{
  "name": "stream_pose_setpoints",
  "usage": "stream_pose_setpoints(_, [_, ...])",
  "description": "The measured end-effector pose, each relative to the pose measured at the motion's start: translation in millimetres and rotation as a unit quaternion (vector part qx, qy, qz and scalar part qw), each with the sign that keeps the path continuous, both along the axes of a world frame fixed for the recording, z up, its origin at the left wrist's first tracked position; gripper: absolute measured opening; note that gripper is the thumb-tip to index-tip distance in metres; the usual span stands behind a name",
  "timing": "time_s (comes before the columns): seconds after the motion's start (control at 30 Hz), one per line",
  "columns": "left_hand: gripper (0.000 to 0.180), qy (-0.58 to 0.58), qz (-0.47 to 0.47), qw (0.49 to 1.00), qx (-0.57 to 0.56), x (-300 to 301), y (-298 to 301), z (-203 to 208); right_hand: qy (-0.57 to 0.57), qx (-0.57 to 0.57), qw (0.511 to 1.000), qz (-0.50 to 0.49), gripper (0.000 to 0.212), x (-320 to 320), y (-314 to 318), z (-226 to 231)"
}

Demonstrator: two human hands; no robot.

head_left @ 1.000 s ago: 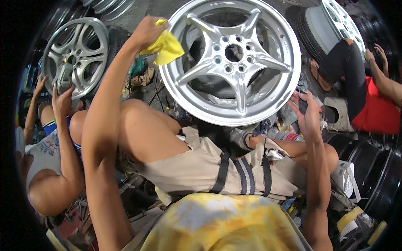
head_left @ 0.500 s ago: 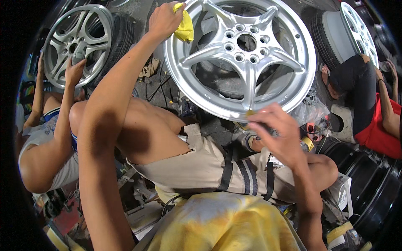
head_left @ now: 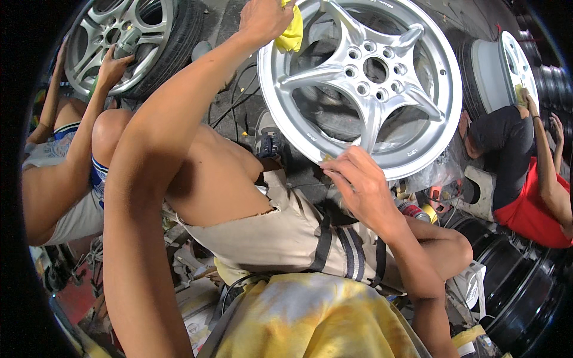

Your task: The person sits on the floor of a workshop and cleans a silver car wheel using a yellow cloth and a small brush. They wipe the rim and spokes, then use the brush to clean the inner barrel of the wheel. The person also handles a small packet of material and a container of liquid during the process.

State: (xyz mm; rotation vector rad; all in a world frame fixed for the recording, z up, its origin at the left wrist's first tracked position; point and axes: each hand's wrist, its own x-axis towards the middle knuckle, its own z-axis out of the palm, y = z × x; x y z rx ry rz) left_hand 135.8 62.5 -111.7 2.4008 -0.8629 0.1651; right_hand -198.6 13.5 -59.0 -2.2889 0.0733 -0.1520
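Observation:
A silver alloy wheel rim (head_left: 371, 122) with several star-like spokes and a ring of bolt holes stands in front of me, its face turned up towards me. My left hand (head_left: 265, 21) is at its far left edge, closed on a crumpled yellow cloth (head_left: 290, 33) pressed against the lip. At the near edge, my right hand (head_left: 361, 185) pinches a small yellowish-brown pad (head_left: 326, 159) against the lip; most of the pad is hidden by the fingers.
A person at left holds another spoked wheel (head_left: 113, 36) beside a tyre (head_left: 170, 65). At right, a person in red works on a white wheel (head_left: 518, 65). Black rims (head_left: 507, 286) lie at lower right. A cable (head_left: 236, 98) and plastic bags (head_left: 441, 170) surround my wheel.
My right hand has slid left along the rim's near lip with the small pad. My left hand keeps the yellow cloth at the far left edge. The whole view has shifted somewhat.

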Motion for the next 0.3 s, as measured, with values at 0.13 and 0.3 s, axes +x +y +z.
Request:
stream_pose_setpoints(0.13, [0.024, -0.021, 0.010, 1.000, -0.004, 3.3, 0.2, -7.6, -0.009, -0.019, 1.000, -0.004, 0.016, -9.0, -4.1, -1.8])
stream_pose_setpoints(0.3, [0.027, 0.002, -0.005, 1.000, 0.007, 2.1, -2.7, 0.7, -0.022, -0.035, 0.999, -0.012, 0.017, 2.8, 4.5, -4.8])
